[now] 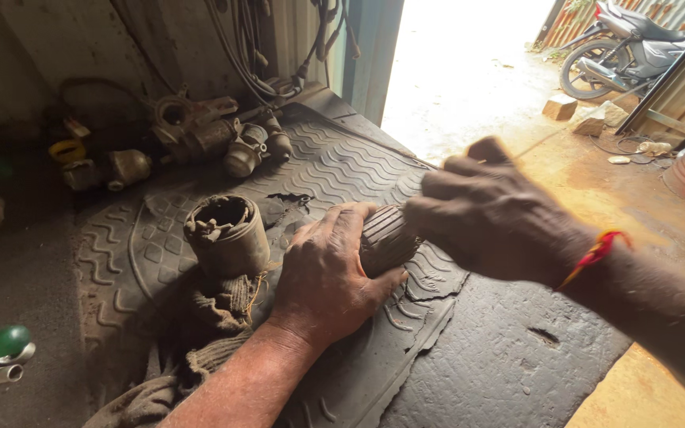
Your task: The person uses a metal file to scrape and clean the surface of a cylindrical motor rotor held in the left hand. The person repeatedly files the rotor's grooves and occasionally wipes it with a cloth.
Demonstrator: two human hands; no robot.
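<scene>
— What is that dark round thing (386, 238) between the two hands?

— It is a dirty metal roller with thin lines running along its side. It looks like the inside part of a motor. It sits near the middle of the black rubber mat (342, 158), close to the torn edge of the mat.

— How does the left hand (327, 273) hold it?

— It lies on top, palm down. The fingers curl round the near end and the thumb pushes on the side. It grips tight.

— And the right hand (489, 214)?

— It comes in from the right edge, with a red thread on the wrist. The fingers are bent and close together at the far end of the roller. I cannot tell if they pinch it.

— What is next to them?

— A rusty open can-shaped case (227, 234) stands just left, on a dirty rag (216, 317).
</scene>
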